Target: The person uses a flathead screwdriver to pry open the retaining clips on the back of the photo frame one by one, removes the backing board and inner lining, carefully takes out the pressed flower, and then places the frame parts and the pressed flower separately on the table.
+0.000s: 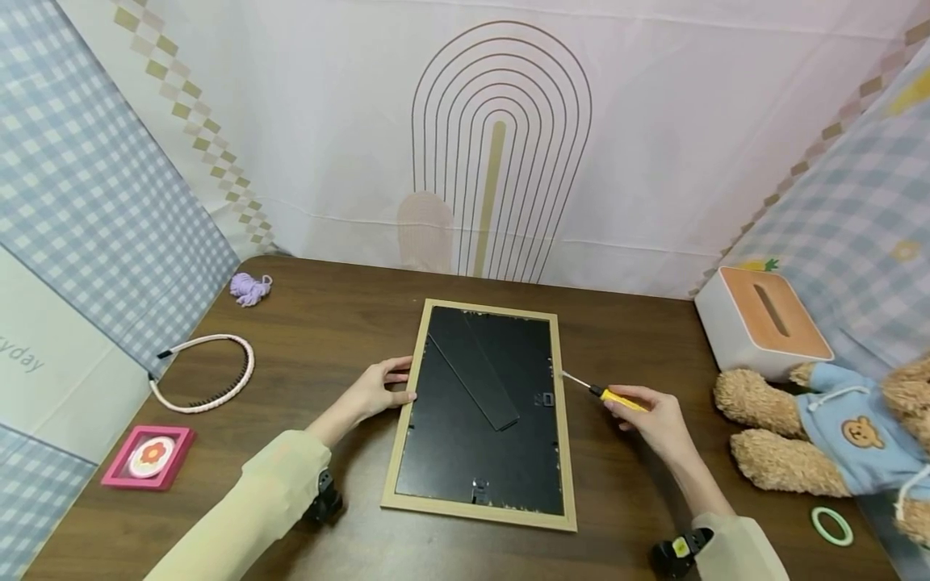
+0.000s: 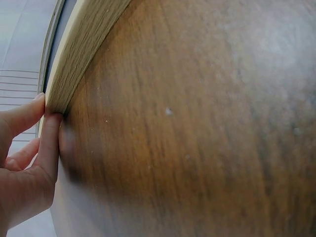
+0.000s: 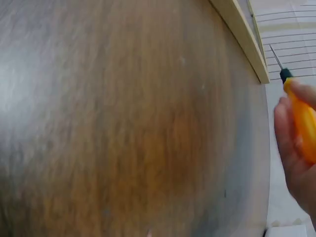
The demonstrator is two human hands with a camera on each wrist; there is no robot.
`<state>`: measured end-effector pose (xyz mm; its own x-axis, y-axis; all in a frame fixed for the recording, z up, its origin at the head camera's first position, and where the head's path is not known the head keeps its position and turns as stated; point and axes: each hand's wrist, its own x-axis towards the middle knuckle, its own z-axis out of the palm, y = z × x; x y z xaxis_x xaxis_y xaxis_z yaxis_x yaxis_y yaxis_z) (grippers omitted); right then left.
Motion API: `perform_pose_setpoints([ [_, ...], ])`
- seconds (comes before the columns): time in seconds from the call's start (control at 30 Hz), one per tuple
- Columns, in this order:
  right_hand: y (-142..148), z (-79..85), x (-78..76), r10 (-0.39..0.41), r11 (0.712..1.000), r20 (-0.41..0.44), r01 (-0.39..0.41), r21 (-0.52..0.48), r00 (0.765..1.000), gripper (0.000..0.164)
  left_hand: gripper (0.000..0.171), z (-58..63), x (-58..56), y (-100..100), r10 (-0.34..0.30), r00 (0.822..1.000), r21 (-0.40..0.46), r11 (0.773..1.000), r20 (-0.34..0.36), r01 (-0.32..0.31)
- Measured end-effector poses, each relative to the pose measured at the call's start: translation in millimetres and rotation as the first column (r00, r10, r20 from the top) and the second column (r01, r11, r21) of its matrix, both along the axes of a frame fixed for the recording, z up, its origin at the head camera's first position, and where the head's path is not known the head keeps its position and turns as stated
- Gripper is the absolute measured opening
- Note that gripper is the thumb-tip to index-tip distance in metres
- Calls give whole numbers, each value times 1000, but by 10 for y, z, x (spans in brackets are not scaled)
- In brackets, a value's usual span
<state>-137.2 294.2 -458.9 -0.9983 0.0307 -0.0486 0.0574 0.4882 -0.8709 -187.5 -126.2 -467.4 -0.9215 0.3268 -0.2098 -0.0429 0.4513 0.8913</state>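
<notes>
A picture frame [image 1: 479, 452] lies back side up on the counter [image 1: 327, 298], between the person's two hands. The left grip [image 1: 374, 391] is pinching the frame's left edge, thumb on the top face and fingers against the outer side. Across from it, the right grip [image 1: 657, 420] is closed round the yellow handle of a slim screwdriver [image 1: 609, 395], held just beside the frame's right edge with its metal shaft pointing at it. Whether the tip touches the wood or stops short, I can't say for sure from these angles.

The frame is a tall rectangle with a pale, wood-grained border, square-cornered and fairly thick at the side. Inside sits a smooth, black backing board with a long stand flap [image 1: 483, 379] slanting over it, narrow at the top and wider at its lower end. A small metal hanger [image 1: 480, 490] shows near the bottom edge. The screwdriver's plastic handle meets the shaft at a dark collar. The counter is brown with dark streaks of grain and a soft sheen.
</notes>
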Motion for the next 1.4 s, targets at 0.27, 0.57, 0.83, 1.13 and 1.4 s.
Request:
perform_pose_setpoints([
  [0.27,-220,47,-50,44,991,42,-38,-125,998,44,64,-11,-9,6,5,1000,0,1000,5,-5],
  [0.57,-722,68,-130,222,958,30,-212,-192,975,35,64,-9,1,-11,4,1000,15,1000,4,-4],
  [0.83,-1120,29,-153,370,916,53,-355,-185,927,29,69,-48,50,-113,-104,994,7,995,-36,104],
  [1.13,-1407,-7,-161,436,894,93,-419,-161,895,26,99,-42,203,-247,-340,936,239,920,88,312],
  [1.4,-1561,36,-170,486,872,95,-474,-121,869,22,102,-60,252,-233,-329,939,265,918,101,293],
])
